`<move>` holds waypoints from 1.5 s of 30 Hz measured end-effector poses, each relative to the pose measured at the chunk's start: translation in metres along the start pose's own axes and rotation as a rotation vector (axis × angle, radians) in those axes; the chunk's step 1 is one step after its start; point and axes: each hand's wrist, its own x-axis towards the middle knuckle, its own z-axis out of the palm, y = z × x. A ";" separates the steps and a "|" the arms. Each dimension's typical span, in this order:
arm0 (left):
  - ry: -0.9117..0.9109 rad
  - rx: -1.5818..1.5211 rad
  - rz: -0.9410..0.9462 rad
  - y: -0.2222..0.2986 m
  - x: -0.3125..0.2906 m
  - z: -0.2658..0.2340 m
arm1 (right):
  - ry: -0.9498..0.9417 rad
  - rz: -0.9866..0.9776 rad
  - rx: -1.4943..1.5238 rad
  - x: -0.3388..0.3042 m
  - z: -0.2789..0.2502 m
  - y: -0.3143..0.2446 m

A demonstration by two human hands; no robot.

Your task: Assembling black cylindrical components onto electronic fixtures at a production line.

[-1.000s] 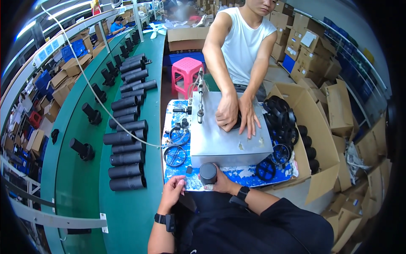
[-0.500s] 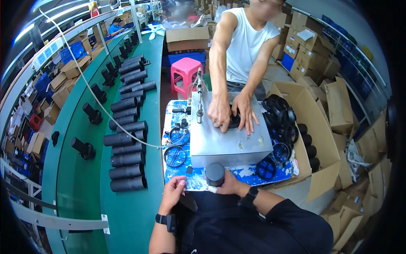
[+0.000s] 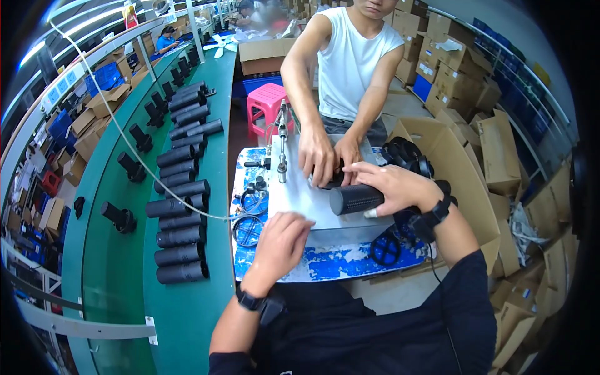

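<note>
My right hand (image 3: 403, 190) grips a black cylindrical tube (image 3: 357, 200), tilted sideways above the metal box (image 3: 300, 203). A white wrap shows on one fingertip. Nearer me, at the box's left front corner, my left hand (image 3: 282, 242) is raised with its fingers bent together, slightly blurred. Whatever it may hold is hidden. Across the box a person in a white sleeveless top has both hands (image 3: 328, 159) down on a black part, mostly covered by their fingers. A metal lever clamp (image 3: 282, 144) stands at the box's left side.
Black tubes (image 3: 181, 237) lie in a row on the green bench (image 3: 181, 325) at left; others stand upright beyond. Black rings (image 3: 249, 230) lie on the blue worn table (image 3: 337, 269). A cardboard box (image 3: 472, 206) is at right, a pink stool (image 3: 262, 103) behind. A pale hose (image 3: 147, 153) crosses the bench.
My right hand has lifted the tube forward and right, tipping it from upright to sideways. My left hand has risen from the table edge toward the box. The other person's hands have drawn closer together.
</note>
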 end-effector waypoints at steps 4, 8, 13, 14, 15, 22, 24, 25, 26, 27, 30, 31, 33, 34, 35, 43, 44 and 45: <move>0.032 0.072 0.029 -0.014 0.040 0.034 | -0.047 -0.055 -0.048 0.006 0.004 0.020; 0.054 0.074 -0.026 -0.032 0.046 0.054 | -0.083 -0.050 -0.040 -0.004 -0.002 0.015; 0.078 -0.059 -0.181 -0.035 0.045 0.061 | -0.047 -0.088 0.129 -0.020 0.015 0.011; 0.074 -0.087 -0.233 -0.034 0.044 0.061 | -0.017 -0.102 0.121 -0.021 0.019 0.014; 0.065 -0.092 -0.248 -0.036 0.045 0.062 | 0.012 -0.116 0.115 -0.021 0.023 0.017; 0.074 0.081 -0.130 -0.042 0.045 0.067 | 0.131 -0.154 0.054 -0.026 0.046 0.014; 0.072 0.063 -0.154 -0.041 0.043 0.066 | 0.139 -0.143 -0.011 -0.027 0.050 0.010; 0.074 0.046 -0.174 -0.040 0.043 0.065 | 0.139 -0.144 -0.012 -0.026 0.050 0.008; 0.075 0.026 -0.193 -0.038 0.043 0.065 | 0.141 -0.140 -0.011 -0.026 0.050 0.007; 0.078 0.024 -0.191 -0.037 0.042 0.065 | 0.143 -0.138 -0.010 -0.026 0.050 0.006; 0.098 0.013 -0.185 -0.036 0.042 0.066 | 0.132 -0.127 -0.015 -0.026 0.047 0.002; 0.103 0.012 -0.183 -0.036 0.042 0.065 | 0.120 -0.119 -0.014 -0.025 0.046 0.001; 0.110 0.010 -0.181 -0.036 0.041 0.065 | 0.107 -0.112 -0.018 -0.024 0.043 -0.001; 0.113 0.008 -0.180 -0.036 0.041 0.065 | 0.108 -0.109 -0.014 -0.024 0.043 -0.001; 0.118 0.008 -0.177 -0.036 0.041 0.065 | 0.109 -0.107 -0.009 -0.023 0.043 -0.001; 0.102 -0.029 -0.215 -0.036 0.041 0.063 | 0.112 -0.089 -0.003 -0.025 0.046 -0.002; 0.109 -0.023 -0.204 -0.036 0.041 0.064 | 0.113 -0.088 -0.006 -0.025 0.046 -0.002; 0.115 -0.017 -0.193 -0.037 0.041 0.064 | 0.113 -0.089 -0.009 -0.025 0.047 -0.002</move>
